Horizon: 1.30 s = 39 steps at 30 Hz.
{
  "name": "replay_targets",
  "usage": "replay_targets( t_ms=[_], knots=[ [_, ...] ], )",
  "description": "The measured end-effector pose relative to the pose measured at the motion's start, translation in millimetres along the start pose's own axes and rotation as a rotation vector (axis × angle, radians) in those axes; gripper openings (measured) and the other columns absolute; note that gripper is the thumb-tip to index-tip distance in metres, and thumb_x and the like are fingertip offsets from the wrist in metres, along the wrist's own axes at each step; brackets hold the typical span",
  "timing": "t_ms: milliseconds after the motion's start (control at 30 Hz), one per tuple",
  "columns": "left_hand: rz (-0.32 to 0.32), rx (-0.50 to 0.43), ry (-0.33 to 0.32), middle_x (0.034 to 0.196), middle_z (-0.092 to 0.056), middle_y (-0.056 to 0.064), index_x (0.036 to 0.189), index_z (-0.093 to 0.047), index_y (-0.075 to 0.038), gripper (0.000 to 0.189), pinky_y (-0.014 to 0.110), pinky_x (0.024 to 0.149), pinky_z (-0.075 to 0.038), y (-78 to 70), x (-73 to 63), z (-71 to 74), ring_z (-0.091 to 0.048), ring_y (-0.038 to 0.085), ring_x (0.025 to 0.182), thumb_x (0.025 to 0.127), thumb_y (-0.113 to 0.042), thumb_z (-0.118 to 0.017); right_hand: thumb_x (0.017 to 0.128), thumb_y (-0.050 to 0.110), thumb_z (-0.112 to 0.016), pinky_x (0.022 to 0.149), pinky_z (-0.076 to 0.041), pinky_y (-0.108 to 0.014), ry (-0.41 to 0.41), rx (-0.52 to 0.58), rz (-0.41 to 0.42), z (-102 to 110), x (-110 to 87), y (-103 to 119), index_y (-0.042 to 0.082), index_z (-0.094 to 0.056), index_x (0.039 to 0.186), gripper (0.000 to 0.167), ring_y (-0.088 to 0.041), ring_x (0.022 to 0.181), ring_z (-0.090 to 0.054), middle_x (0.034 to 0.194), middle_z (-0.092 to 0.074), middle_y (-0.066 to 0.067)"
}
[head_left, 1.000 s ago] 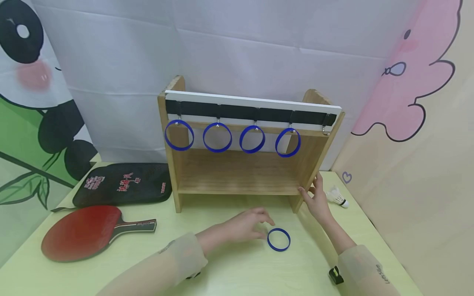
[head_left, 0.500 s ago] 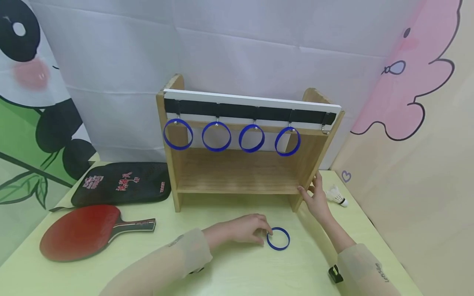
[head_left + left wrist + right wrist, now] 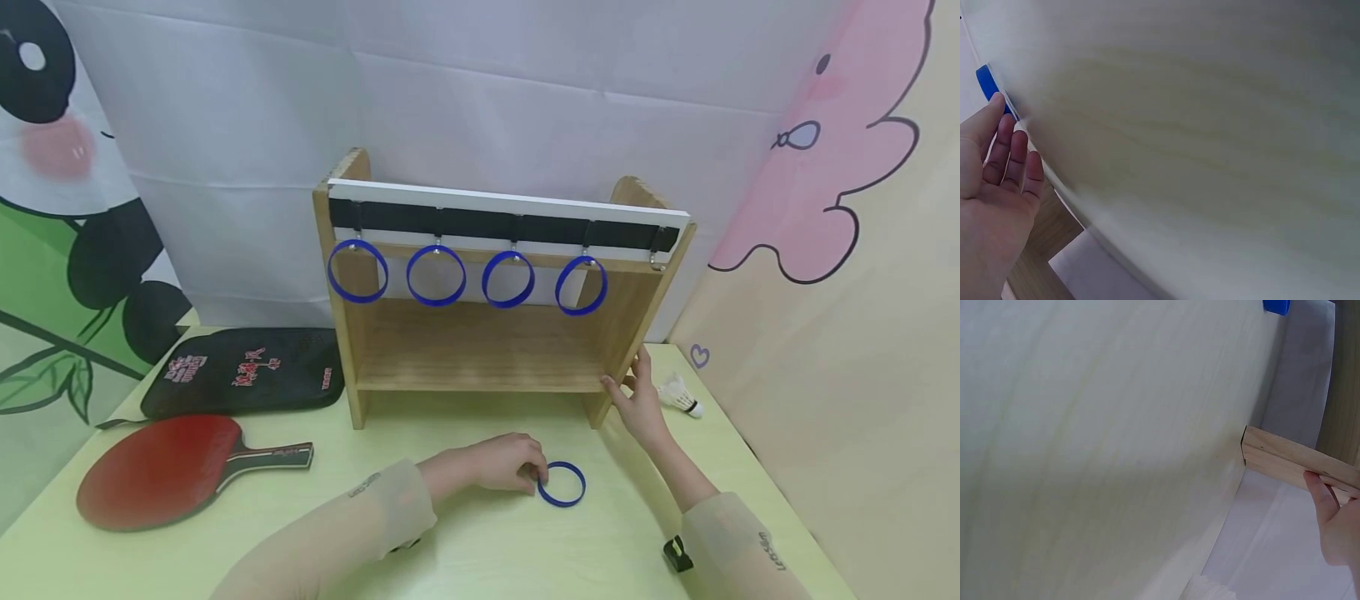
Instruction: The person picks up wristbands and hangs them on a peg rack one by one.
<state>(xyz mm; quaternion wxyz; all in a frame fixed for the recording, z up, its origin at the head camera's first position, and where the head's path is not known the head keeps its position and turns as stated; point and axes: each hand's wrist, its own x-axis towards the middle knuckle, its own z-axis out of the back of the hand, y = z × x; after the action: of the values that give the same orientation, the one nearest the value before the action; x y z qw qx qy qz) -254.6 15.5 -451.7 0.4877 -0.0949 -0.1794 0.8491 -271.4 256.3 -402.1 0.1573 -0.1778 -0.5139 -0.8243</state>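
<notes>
A thin blue ring [image 3: 562, 484] lies on the table, its left edge pinched between the thumb and fingertips of my left hand [image 3: 504, 463]. In the left wrist view the blue ring [image 3: 991, 87] shows edge-on past the thumb of the left hand [image 3: 1000, 187]. My right hand [image 3: 640, 407] grips the lower right side panel of a wooden rack [image 3: 480, 346], thumb on its front edge. Several blue rings, among them one at the right [image 3: 582, 285], hang from hooks along the rack's white-and-black bar [image 3: 480, 218]. The rightmost hook [image 3: 657, 265] carries no ring.
A red table tennis bat [image 3: 161, 473] and a black case [image 3: 243, 372] lie left of the rack. Behind the right hand lies a shuttlecock [image 3: 679, 396]. A small black object [image 3: 677, 554] is by the right sleeve. A white cloth [image 3: 480, 100] hangs behind.
My left hand has moved slightly right and down to the loose ring, and its fingers have closed on the ring's left edge. The right hand stays on the rack.
</notes>
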Motion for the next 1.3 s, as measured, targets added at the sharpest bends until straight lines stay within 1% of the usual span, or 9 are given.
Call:
replay_targets(
  t_ms=[200,333,433,533,700,900,1067,1200,1300],
  knots=[
    [-0.014,-0.015,-0.047,0.085,-0.058,-0.014,0.092,-0.068,-0.019,0.015,0.012,0.08,-0.041,-3.3,-2.6,1.3,-0.05,-0.003,0.082,0.079,-0.017,-0.076,0.092,-0.004,-0.055,0.075,-0.05,-0.061,0.002,0.0,-0.003,0.4,-0.7,0.8,0.012,-0.006,0.149,0.077,-0.051,0.103,-0.055,0.145,-0.026,-0.034],
    [-0.034,-0.03,-0.088,0.082,-0.056,-0.013,0.088,-0.067,-0.019,0.011,0.011,0.076,-0.042,-6.0,-4.5,4.3,-0.049,-0.002,0.079,0.081,-0.016,-0.075,0.092,-0.003,-0.054,0.075,-0.05,-0.061,0.006,0.004,-0.011,0.8,-0.5,1.2,0.014,-0.005,0.149,0.077,-0.05,0.104,-0.055,0.146,-0.026,-0.033],
    [-0.054,-0.028,-0.128,0.081,-0.056,-0.013,0.089,-0.067,-0.019,0.009,0.011,0.074,-0.042,-5.3,-4.0,6.8,-0.049,-0.002,0.077,0.082,-0.016,-0.073,0.092,-0.003,-0.054,0.076,-0.05,-0.061,0.007,0.008,-0.01,0.8,-0.4,1.1,0.014,-0.004,0.15,0.078,-0.05,0.104,-0.055,0.146,-0.026,-0.033],
    [-0.064,-0.032,-0.159,0.082,-0.057,-0.013,0.092,-0.068,-0.018,0.011,0.011,0.074,-0.042,-4.8,-3.2,12.0,-0.05,-0.002,0.078,0.082,-0.016,-0.073,0.092,-0.004,-0.054,0.075,-0.05,-0.062,0.003,0.011,0.005,0.3,-0.6,0.7,0.012,-0.005,0.149,0.077,-0.051,0.103,-0.055,0.145,-0.027,-0.034],
    [-0.046,-0.059,-0.164,0.085,-0.058,-0.013,0.096,-0.07,-0.017,0.014,0.012,0.076,-0.043,-8.3,-6.3,22.1,-0.052,-0.003,0.079,0.083,-0.017,-0.073,0.092,-0.004,-0.054,0.075,-0.05,-0.061,0.003,0.013,0.015,-0.3,-0.7,-0.7,0.012,-0.005,0.149,0.077,-0.051,0.102,-0.056,0.145,-0.027,-0.034],
    [-0.018,-0.07,-0.174,0.087,-0.058,-0.012,0.099,-0.071,-0.016,0.015,0.014,0.076,-0.045,-17.1,-11.6,38.0,-0.053,-0.002,0.08,0.085,-0.019,-0.071,0.092,-0.003,-0.054,0.075,-0.051,-0.06,0.009,0.003,0.001,-0.8,-0.4,-0.5,0.013,-0.005,0.149,0.077,-0.05,0.103,-0.055,0.145,-0.027,-0.033],
    [-0.008,-0.059,-0.196,0.087,-0.058,-0.01,0.099,-0.072,-0.014,0.016,0.019,0.077,-0.048,-27.3,-14.9,57.9,-0.056,0.004,0.083,0.084,-0.02,-0.072,0.092,-0.004,-0.055,0.075,-0.051,-0.059,0.0,-0.008,0.006,-0.6,0.1,0.6,0.012,-0.006,0.149,0.077,-0.05,0.103,-0.056,0.144,-0.028,-0.034],
    [0.017,-0.039,-0.197,0.089,-0.058,-0.009,0.1,-0.072,-0.016,0.017,0.016,0.075,-0.045,-37.0,-19.2,74.9,-0.056,0.008,0.084,0.085,-0.022,-0.072,0.092,-0.004,-0.055,0.075,-0.051,-0.06,0.001,-0.009,0.013,-0.1,0.3,0.4,0.011,-0.006,0.149,0.077,-0.051,0.102,-0.056,0.144,-0.028,-0.035],
    [0.036,-0.039,-0.201,0.091,-0.059,-0.008,0.101,-0.072,-0.017,0.017,0.015,0.073,-0.044,-43.4,-22.4,85.9,-0.054,0.007,0.084,0.085,-0.023,-0.072,0.091,-0.004,-0.055,0.074,-0.051,-0.06,0.002,-0.011,0.018,0.3,0.0,-0.1,0.01,-0.005,0.149,0.077,-0.051,0.101,-0.056,0.143,-0.028,-0.035]
  ],
)
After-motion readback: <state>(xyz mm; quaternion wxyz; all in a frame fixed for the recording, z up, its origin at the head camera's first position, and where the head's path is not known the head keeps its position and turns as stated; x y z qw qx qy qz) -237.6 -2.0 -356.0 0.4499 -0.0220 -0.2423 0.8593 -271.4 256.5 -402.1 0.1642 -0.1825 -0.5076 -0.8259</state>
